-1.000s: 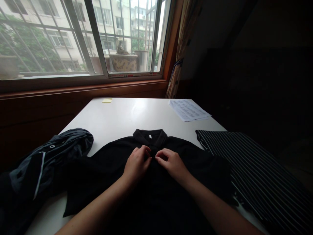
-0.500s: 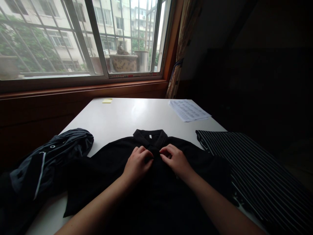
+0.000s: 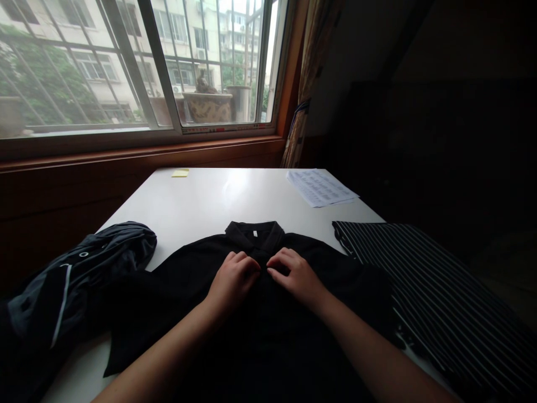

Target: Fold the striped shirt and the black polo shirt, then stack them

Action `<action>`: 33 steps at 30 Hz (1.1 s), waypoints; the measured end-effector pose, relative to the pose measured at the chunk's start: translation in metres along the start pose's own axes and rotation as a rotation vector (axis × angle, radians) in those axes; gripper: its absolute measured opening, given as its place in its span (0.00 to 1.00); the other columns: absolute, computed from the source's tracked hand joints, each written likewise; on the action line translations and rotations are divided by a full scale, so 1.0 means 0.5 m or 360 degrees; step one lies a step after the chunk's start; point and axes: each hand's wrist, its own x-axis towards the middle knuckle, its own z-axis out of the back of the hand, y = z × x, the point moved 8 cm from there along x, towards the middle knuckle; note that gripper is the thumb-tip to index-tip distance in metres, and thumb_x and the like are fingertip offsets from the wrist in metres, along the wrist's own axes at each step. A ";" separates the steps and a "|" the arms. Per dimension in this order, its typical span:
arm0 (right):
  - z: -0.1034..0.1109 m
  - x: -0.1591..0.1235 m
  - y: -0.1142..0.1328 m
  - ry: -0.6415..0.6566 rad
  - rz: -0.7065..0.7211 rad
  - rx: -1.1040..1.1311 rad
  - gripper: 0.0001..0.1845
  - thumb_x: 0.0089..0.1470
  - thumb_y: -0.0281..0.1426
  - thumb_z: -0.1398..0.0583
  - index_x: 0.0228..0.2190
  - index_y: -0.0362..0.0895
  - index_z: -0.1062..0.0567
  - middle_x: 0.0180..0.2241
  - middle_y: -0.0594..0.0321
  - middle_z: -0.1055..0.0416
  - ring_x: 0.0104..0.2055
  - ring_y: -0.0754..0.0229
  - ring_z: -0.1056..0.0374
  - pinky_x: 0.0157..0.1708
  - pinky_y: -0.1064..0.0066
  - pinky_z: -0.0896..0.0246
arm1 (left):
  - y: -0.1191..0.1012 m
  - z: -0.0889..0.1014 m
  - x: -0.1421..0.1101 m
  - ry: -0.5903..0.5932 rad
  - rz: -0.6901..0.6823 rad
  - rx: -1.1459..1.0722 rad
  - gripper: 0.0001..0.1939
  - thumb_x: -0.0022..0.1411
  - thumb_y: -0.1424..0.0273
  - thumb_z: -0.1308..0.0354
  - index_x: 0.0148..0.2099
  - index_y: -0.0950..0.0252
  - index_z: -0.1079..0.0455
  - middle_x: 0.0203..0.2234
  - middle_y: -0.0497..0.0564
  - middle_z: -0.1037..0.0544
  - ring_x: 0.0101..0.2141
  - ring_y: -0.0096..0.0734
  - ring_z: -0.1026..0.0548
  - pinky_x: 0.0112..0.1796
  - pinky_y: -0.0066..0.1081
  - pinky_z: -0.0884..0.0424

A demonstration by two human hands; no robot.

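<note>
A black short-sleeved polo shirt (image 3: 176, 280) lies spread front side up, its collar (image 3: 271, 237) pointing away from me and a small white label (image 3: 255, 234) showing inside the neck. My left hand (image 3: 235, 275) is closed in a pinch on the shirt's front opening, just under the collar. Facing it, my right hand (image 3: 293, 275) pinches the other side of the same opening, thumb and forefinger together. Only a narrow gap separates the two sets of fingertips. Dark cloth hides whether a button is between them.
The shirt rests on a white table (image 3: 210, 196). Left of it is a crumpled dark grey garment (image 3: 121, 246) with white piping; at the right lies a black-and-white striped cloth (image 3: 419, 268). Printed sheets (image 3: 321, 187) and a yellow sticky note (image 3: 180, 173) sit near the far edge, below a window.
My right hand has shifted slightly left and toward me, bringing its fingertips closer to my left hand's. The whole view has turned a little to the right. The shirt stays spread out.
</note>
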 end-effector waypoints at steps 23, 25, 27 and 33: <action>-0.001 -0.015 0.041 0.0153 0.0453 -0.0254 0.12 0.58 0.25 0.39 0.42 0.49 0.19 0.36 0.59 0.27 0.39 0.56 0.35 0.40 0.63 0.34 | -0.042 0.014 -0.008 0.0258 -0.0648 0.0408 0.10 0.69 0.73 0.45 0.45 0.59 0.22 0.32 0.50 0.26 0.33 0.32 0.31 0.35 0.31 0.30; -0.001 -0.014 0.040 0.0155 0.0440 -0.0235 0.12 0.58 0.25 0.39 0.41 0.49 0.19 0.36 0.59 0.27 0.39 0.56 0.34 0.41 0.62 0.34 | -0.040 0.017 -0.008 0.0217 -0.0648 0.0403 0.11 0.68 0.74 0.45 0.46 0.60 0.22 0.32 0.50 0.26 0.33 0.32 0.31 0.34 0.31 0.30; 0.000 -0.013 0.037 0.0155 0.0419 -0.0208 0.11 0.57 0.25 0.39 0.40 0.48 0.19 0.36 0.60 0.27 0.39 0.56 0.34 0.41 0.62 0.34 | -0.035 0.020 -0.008 0.0164 -0.0648 0.0365 0.11 0.68 0.75 0.45 0.46 0.60 0.22 0.32 0.51 0.26 0.33 0.33 0.30 0.35 0.31 0.30; 0.006 -0.013 0.031 0.0109 0.0357 -0.0146 0.09 0.58 0.25 0.39 0.39 0.47 0.20 0.37 0.60 0.26 0.40 0.56 0.33 0.42 0.62 0.34 | -0.011 0.032 -0.002 0.0033 -0.0509 0.0061 0.09 0.67 0.74 0.44 0.44 0.59 0.22 0.35 0.50 0.23 0.36 0.32 0.27 0.37 0.31 0.29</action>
